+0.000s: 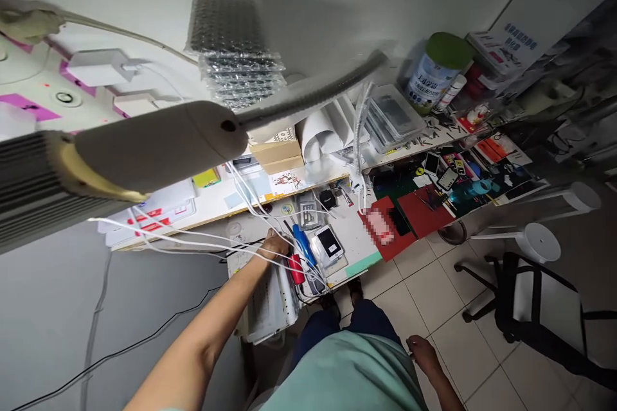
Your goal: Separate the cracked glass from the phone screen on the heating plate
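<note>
The left hand point(274, 245) rests on the worktop point(357, 241) near its front edge, among white cables point(193, 241); whether its fingers grip one cannot be told. Just right of it lie a blue tool point(303, 245), a red tool point(296, 270) and a phone point(329, 243). Further right, a red mat point(419, 215), tiled floor point(434, 308) and a chair point(525, 295). The right hand point(423, 353) hangs loosely curled, empty.

Phone-repair workshop: phones point(328, 243), tools point(303, 250), cluttered bench point(357, 241).

A glossy plastic lamp point(159, 141) on a ribbed metal neck point(313, 96), clear bubble wrap point(238, 58) and smooth glazed floor tiles point(434, 308) are seen.
</note>
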Demonstrator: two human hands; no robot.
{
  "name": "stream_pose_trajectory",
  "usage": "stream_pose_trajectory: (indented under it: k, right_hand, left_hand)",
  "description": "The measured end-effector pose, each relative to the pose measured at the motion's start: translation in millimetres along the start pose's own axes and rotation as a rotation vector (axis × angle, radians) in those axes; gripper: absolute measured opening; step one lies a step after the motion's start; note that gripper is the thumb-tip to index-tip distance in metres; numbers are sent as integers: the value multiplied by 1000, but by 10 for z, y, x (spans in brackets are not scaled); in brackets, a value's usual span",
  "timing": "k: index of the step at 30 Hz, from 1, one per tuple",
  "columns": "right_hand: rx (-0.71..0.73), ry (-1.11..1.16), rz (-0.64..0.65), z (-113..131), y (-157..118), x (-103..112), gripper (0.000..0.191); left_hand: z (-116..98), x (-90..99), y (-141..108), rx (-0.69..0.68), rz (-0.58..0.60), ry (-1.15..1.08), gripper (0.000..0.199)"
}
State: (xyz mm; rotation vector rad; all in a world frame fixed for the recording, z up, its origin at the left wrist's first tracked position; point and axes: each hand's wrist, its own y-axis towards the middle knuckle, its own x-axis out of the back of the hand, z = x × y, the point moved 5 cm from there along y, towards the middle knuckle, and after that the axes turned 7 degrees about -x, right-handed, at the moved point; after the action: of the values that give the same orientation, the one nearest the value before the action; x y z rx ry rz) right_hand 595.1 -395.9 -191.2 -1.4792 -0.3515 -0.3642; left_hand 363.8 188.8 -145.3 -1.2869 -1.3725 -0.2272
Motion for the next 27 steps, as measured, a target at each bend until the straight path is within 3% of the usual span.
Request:
stream_pose_trajectory:
  k: [4, 8, 10, 13, 16, 17, 19, 21, 24, 27]
  right_hand:
    - [181, 37, -163, 582, -337, 318, 33]
    - [587, 106, -425, 1648, -920, 791, 32]
    - [847, 141, -557, 2223, -1398, 1047, 34]
    - [1214, 211, -758, 2919, -2368, 1442, 30]
    - [1484, 271, -937, 3427, -3516, 1743, 18]
    - [1587, 276, -1016, 3577, -3919, 1784, 24]
    - [1866, 126, -1321, 3859, -4710, 1689, 47]
    - [1970, -124, -1411, 4222, -5213, 1473, 50]
    - [1895, -280, -1458, 4733, -5478, 1242, 44]
    - [1806, -339, -1427, 5086, -5386, 1182, 42]
  left_hand:
    - [-22, 77, -159, -28, 12, 0, 43]
    - [77, 278, -669, -60, -79, -80, 44]
    - [174, 395, -1114, -17, -160, -149, 45]
    - [216, 540, -1877, 155, -341, -271, 40]
    - [-121, 628, -2343, 304, -558, -438, 40]
    - [-330, 660, -2357, 299, -622, -504, 41]
    - [-823, 745, -2163, 193, -690, -658, 42]
    - [-1279, 871, -1792, 66, -713, -823, 40]
    - [-1720, 1077, -1182, -72, -714, -1072, 39]
    - [-1925, 1239, -665, -185, -672, -1327, 43]
